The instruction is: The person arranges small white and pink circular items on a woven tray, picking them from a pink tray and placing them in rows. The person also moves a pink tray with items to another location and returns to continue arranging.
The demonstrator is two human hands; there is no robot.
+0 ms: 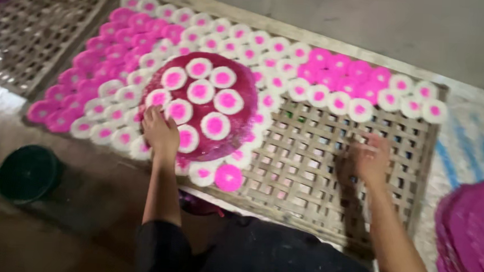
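A woven bamboo rack (318,175) lies in front of me, partly covered with rows of small round discs, white with pink centres (329,95) and some fully pink (125,42). On them rests a large round dark pink tray (246,82) carrying several white discs with pink centres. My left hand (160,131) rests on the tray's near left edge, fingers on a disc. My right hand (370,157) is blurred over the bare lattice, fingers spread, holding nothing I can see.
A dark green round lid or bowl (28,173) sits on the floor at lower left. A stack of large pink round trays (476,237) stands at the right edge. Another bamboo rack (39,31) lies at upper left.
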